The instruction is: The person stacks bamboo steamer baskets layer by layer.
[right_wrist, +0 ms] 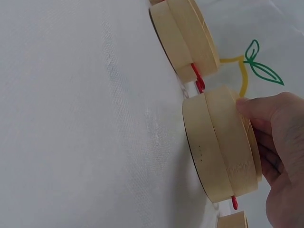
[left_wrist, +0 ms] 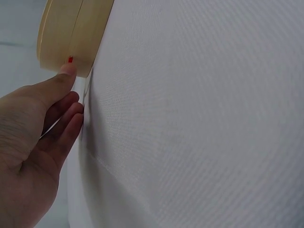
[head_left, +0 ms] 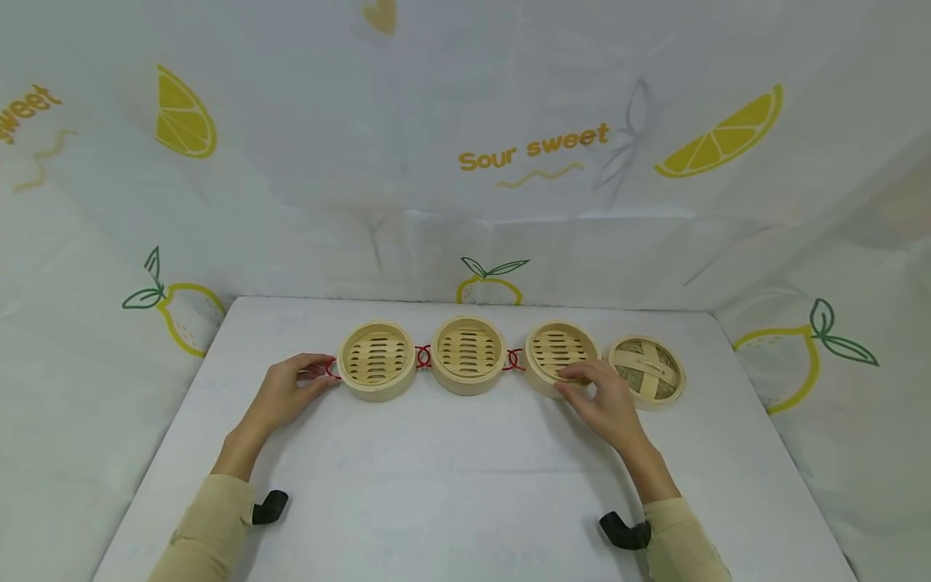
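Three round bamboo steamer baskets stand in a row in the head view: left point(head_left: 377, 360), middle point(head_left: 469, 356) and third point(head_left: 561, 354). Red cord handles point(head_left: 423, 356) meet between them. The left hand point(head_left: 294, 392) is at the left basket's outer side, its thumb and fingers around the red cord handle point(head_left: 330, 369). In the left wrist view, the thumb touches a red cord end point(left_wrist: 70, 59); the contact of the other fingers is hidden. The right hand point(head_left: 602, 402) pinches the third basket's front rim, thumb outside and fingers over the inside.
A woven bamboo lid point(head_left: 647, 370) lies to the right of the third basket, near the right hand. Everything rests on a white-covered table point(head_left: 451, 501). A white curtain point(head_left: 407, 162) with lemon prints rises behind the table and along its sides.
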The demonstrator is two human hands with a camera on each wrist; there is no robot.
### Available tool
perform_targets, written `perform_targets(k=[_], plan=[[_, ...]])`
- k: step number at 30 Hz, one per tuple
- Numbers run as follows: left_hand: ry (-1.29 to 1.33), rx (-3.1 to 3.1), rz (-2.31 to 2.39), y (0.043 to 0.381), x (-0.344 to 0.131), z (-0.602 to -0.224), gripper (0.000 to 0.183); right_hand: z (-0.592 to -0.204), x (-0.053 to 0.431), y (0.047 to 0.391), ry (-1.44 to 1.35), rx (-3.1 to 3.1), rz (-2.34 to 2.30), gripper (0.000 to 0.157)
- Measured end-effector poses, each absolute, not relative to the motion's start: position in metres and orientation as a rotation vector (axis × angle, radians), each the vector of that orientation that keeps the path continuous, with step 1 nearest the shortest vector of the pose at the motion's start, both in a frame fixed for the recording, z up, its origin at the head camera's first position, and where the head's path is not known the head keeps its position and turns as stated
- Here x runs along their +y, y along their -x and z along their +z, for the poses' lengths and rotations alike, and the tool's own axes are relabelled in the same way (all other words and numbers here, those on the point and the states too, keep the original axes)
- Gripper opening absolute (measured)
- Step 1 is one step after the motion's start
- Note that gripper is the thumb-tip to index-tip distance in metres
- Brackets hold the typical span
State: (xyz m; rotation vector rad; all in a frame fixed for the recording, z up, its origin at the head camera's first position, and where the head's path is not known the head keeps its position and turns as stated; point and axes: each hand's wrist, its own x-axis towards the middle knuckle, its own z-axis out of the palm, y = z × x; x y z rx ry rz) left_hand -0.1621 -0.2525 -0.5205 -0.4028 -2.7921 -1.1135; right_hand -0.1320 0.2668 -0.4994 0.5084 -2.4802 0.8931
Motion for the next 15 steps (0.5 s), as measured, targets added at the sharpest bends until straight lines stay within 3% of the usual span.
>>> perform_targets(k=[15], plan=[[0.406,-2.787,-1.108,0.1610,-0.2524,-0.5185,0.043,-0.4992,0.2652,0.1353,-0.502,-2.541,0.891,0.020]])
